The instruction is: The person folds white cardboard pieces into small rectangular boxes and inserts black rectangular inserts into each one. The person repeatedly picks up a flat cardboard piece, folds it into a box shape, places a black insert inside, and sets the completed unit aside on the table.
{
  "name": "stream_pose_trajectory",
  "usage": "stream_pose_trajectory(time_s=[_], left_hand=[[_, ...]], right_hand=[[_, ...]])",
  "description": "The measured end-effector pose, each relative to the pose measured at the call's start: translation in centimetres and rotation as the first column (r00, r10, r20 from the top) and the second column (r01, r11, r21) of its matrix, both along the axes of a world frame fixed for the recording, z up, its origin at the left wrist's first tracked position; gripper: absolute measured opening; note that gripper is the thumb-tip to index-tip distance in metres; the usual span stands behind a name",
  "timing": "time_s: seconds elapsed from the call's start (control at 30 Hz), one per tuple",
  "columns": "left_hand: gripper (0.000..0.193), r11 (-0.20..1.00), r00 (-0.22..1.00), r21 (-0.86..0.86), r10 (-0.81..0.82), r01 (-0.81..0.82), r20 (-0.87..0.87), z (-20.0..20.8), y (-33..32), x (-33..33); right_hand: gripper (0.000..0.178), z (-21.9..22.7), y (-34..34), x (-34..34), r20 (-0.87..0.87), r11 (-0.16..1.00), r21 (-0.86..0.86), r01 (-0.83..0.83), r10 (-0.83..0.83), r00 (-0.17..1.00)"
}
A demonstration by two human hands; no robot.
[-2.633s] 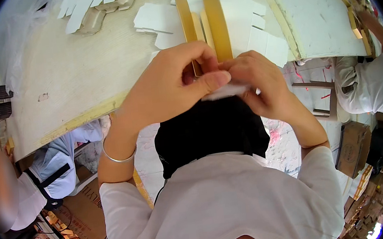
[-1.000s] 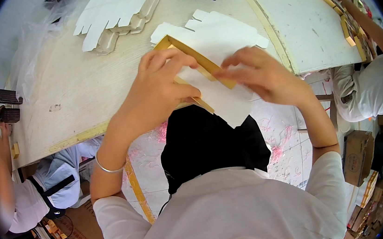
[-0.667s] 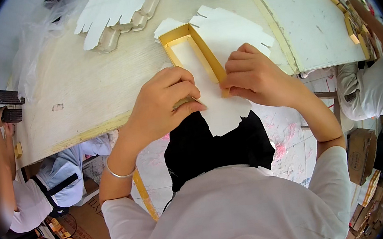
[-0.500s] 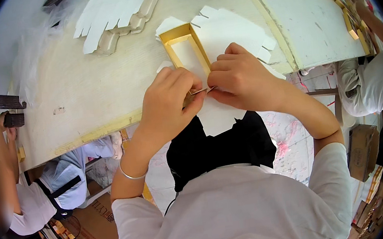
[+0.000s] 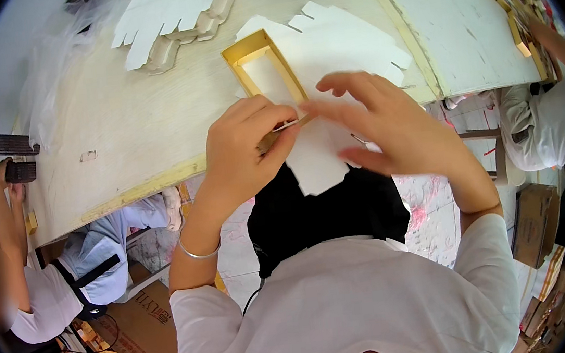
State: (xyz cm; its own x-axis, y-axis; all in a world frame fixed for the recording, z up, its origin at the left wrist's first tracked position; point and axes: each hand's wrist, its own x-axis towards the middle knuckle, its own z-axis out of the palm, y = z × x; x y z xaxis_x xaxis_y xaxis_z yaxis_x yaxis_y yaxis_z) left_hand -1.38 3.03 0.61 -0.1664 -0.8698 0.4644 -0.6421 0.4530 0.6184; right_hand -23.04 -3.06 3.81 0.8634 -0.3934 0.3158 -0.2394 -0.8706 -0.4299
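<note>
Since half a second ago the right hand (image 5: 395, 130) has let go and spread its fingers open over the white die-cut sheet (image 5: 319, 166), while the left hand (image 5: 245, 146) stays pinched shut on that sheet's edge, right at the near end of the gold box frame (image 5: 264, 65), so the fold now rests with the left alone. Beyond both hands more white sheets (image 5: 343, 32) lie under the frame, and farther left on the counter (image 5: 119, 131) a stack of cut blanks (image 5: 169, 16); nothing blocks the hands.
</note>
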Motion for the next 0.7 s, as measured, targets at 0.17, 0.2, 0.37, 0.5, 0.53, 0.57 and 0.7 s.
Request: stream_pose_trajectory(time_s=[0.17, 0.2, 0.37, 0.5, 0.53, 0.57, 0.7], left_hand=[[0.008, 0.990, 0.991, 0.086, -0.109, 0.115, -0.076, 0.0, 0.5, 0.6], [0.008, 0.989, 0.991, 0.089, -0.113, 0.119, -0.067, 0.0, 0.5, 0.6], [0.013, 0.973, 0.971, 0.107, -0.189, 0.205, -0.144, 0.0, 0.4, 1.4], [0.019, 0.966, 0.923, 0.132, -0.163, 0.221, -0.349, -0.2, 0.9, 1.2], [0.020, 0.982, 0.924, 0.097, -0.118, 0.163, -0.364, -0.5, 1.1, 0.7], [0.022, 0.992, 0.921, 0.061, -0.076, 0.107, -0.382, -0.9, 1.1, 0.1], [0.025, 0.997, 0.936, 0.064, -0.007, 0.031, -0.352, -0.7, 1.3, 0.1]], right_hand=[[0.044, -2.4, 3.3, -0.4, 0.021, 0.930, -0.366, 0.013, -0.006, 1.000], [0.029, -3.1, 2.5, -0.1, 0.129, 0.892, -0.448, 0.055, 0.003, 0.992], [0.024, -2.4, 0.6, 1.5, 0.323, 0.992, -0.112, 0.059, -0.020, 0.946], [0.027, -2.1, 0.9, 2.6, 0.346, 0.887, 0.457, 0.067, -0.246, 0.905], [0.029, -2.0, 1.0, 2.7, 0.331, 0.808, 0.585, 0.068, -0.315, 0.890], [0.030, -1.8, 1.1, 2.9, 0.306, 0.711, 0.700, 0.065, -0.381, 0.872], [0.030, -3.2, 1.4, 3.0, 0.364, 0.974, 0.202, 0.100, -0.170, 0.916]])
